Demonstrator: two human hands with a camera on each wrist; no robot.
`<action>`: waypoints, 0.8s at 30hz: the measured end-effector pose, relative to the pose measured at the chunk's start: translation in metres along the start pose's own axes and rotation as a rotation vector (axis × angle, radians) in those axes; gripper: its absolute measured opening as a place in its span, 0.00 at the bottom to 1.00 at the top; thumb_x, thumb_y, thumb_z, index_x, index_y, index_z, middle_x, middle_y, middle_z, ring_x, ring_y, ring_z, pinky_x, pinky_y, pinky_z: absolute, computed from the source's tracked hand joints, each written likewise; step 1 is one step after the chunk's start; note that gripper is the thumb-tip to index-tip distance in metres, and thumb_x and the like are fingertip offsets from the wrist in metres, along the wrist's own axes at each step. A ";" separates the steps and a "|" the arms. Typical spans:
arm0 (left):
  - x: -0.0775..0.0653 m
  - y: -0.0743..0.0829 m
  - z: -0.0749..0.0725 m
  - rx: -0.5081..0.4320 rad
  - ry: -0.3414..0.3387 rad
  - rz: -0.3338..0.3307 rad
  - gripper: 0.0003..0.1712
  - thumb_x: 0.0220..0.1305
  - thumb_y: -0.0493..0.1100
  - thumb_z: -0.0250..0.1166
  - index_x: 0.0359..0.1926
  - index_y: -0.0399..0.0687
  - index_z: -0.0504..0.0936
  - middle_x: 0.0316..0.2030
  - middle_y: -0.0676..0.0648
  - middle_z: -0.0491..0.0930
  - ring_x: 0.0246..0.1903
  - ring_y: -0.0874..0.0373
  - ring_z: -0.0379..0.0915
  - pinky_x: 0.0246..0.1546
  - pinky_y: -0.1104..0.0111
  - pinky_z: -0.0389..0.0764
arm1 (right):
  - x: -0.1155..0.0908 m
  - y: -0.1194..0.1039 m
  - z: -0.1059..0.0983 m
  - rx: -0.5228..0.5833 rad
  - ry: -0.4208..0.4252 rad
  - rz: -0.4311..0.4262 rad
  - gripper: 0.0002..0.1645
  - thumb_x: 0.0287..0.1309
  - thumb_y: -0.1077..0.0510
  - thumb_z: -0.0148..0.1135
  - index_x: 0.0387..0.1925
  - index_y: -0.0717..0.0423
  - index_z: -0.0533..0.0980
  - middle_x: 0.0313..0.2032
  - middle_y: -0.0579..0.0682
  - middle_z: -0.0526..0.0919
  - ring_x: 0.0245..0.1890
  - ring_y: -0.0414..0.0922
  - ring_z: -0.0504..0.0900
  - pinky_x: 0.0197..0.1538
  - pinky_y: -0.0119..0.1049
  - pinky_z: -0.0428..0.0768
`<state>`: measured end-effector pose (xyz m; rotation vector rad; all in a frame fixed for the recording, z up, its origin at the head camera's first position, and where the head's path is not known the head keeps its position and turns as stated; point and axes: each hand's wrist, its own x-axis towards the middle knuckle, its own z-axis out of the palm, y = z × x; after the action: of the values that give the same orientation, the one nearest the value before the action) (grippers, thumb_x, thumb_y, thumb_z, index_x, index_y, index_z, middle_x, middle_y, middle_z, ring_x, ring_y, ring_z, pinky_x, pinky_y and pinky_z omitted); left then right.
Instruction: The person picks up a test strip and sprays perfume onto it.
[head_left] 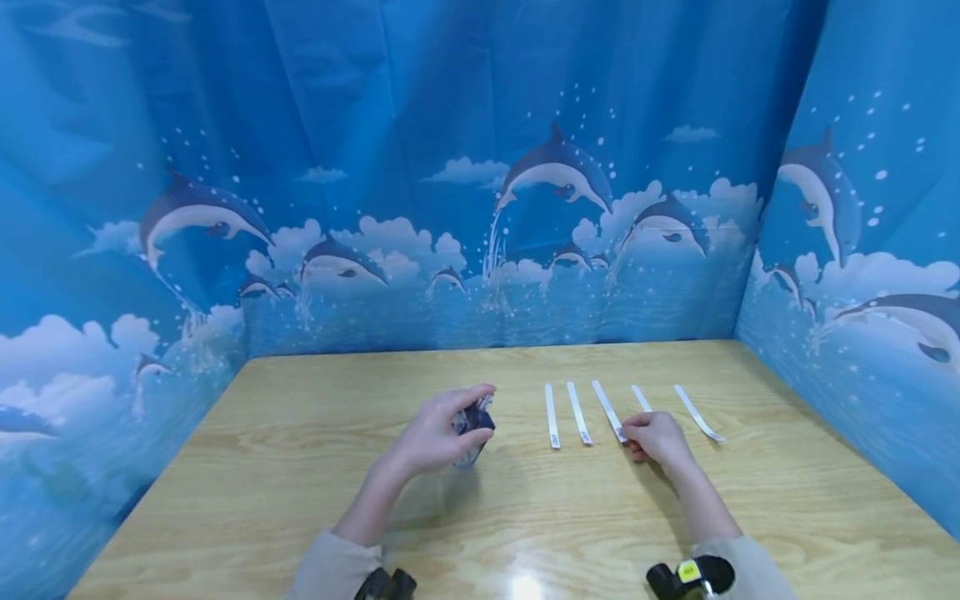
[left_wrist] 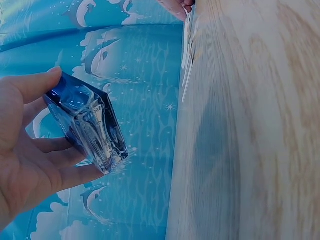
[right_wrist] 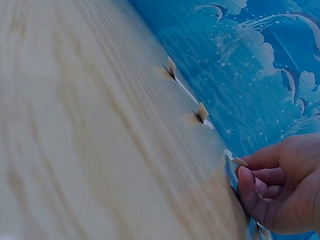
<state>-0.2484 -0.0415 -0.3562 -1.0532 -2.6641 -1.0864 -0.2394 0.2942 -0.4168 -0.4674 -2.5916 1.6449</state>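
Observation:
My left hand (head_left: 433,435) grips a blue, faceted glass perfume bottle (left_wrist: 92,125) between thumb and fingers, raised over the table left of several white paper strips. The bottle is tilted in the left wrist view, and its shadow falls on the wood. On the right, thumb and fingertips of my right hand (head_left: 656,437) pinch the near end of the middle paper strip (head_left: 606,406). That end bends upward as a small tab (right_wrist: 240,162) in the right wrist view. Part of the fourth strip (head_left: 640,395) is hidden behind the right hand.
Two more strips, the leftmost strip (head_left: 551,412) and its neighbour (head_left: 577,410), lie left of the pinched one. The rightmost strip (head_left: 696,412) curves outward. A wooden table (head_left: 262,467) meets a blue dolphin-printed curtain (head_left: 420,317) at its back and right.

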 end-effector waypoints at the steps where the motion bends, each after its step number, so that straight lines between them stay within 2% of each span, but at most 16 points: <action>1: 0.000 0.000 0.000 0.000 -0.003 0.000 0.32 0.61 0.48 0.64 0.65 0.57 0.66 0.61 0.51 0.69 0.60 0.52 0.64 0.56 0.56 0.68 | 0.000 0.000 0.000 0.003 0.001 -0.001 0.12 0.54 0.69 0.55 0.38 0.77 0.74 0.19 0.50 0.74 0.19 0.37 0.73 0.22 0.28 0.78; 9: -0.001 0.000 -0.002 -0.020 -0.015 -0.013 0.32 0.62 0.47 0.63 0.66 0.56 0.65 0.61 0.50 0.68 0.60 0.51 0.63 0.57 0.56 0.67 | -0.003 -0.002 -0.004 -0.053 0.018 -0.036 0.14 0.55 0.66 0.54 0.37 0.77 0.73 0.19 0.50 0.74 0.17 0.38 0.74 0.22 0.30 0.79; 17: 0.001 -0.002 -0.004 -0.053 0.011 -0.048 0.32 0.62 0.47 0.63 0.66 0.59 0.65 0.62 0.49 0.67 0.60 0.50 0.63 0.56 0.54 0.68 | -0.009 -0.023 -0.007 -0.253 0.042 -0.127 0.17 0.57 0.58 0.56 0.39 0.71 0.76 0.15 0.49 0.74 0.14 0.41 0.74 0.23 0.32 0.72; 24: 0.001 -0.003 -0.004 -0.040 0.016 -0.017 0.32 0.61 0.47 0.63 0.66 0.56 0.66 0.61 0.49 0.68 0.60 0.50 0.64 0.56 0.55 0.69 | -0.014 -0.035 -0.001 -0.133 -0.023 -0.094 0.17 0.57 0.60 0.59 0.39 0.74 0.75 0.20 0.50 0.76 0.19 0.38 0.74 0.24 0.31 0.76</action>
<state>-0.2516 -0.0455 -0.3547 -1.0251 -2.6545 -1.1515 -0.2344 0.2777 -0.3833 -0.3272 -2.7061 1.4649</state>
